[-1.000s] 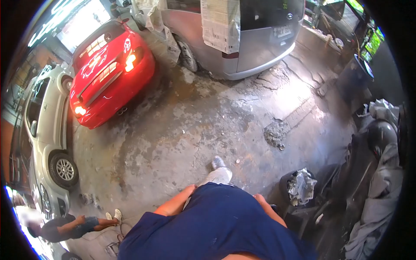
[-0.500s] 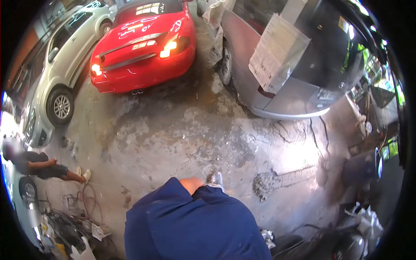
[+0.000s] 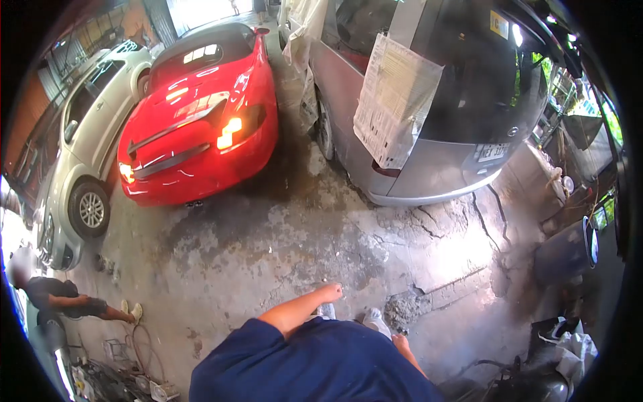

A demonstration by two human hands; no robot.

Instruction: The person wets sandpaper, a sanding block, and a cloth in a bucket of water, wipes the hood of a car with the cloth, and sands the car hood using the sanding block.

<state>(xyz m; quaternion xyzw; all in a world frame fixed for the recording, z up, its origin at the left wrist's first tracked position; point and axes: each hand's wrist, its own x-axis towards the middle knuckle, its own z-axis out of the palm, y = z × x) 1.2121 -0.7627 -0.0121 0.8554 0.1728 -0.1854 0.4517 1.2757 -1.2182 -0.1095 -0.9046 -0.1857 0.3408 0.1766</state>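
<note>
My left hand (image 3: 330, 292) is stretched out in front of my body, over the concrete floor, with its fingers curled in. No object shows in it. Low at my right side is my right hand (image 3: 401, 342), small in view and partly turned away, so its fingers cannot be made out. Both hands are apart from the vehicles. Ahead on the left stands a red convertible (image 3: 194, 144) with its rear lights on. A grey van (image 3: 435, 157) is ahead on the right, with newspaper masking (image 3: 395, 100) taped over its rear corner.
A pale SUV (image 3: 100, 120) stands at the far left. Another person (image 3: 63, 298) is at the left edge beside hoses (image 3: 144, 348). A rubble patch (image 3: 408, 307) marks the cracked floor (image 3: 301, 248). A dark drum (image 3: 562, 253) and white bags (image 3: 576, 352) are at right.
My view has tilted up and shifted right, so the cars sit lower and further left in it. My left arm has come forward, and both hands now show.
</note>
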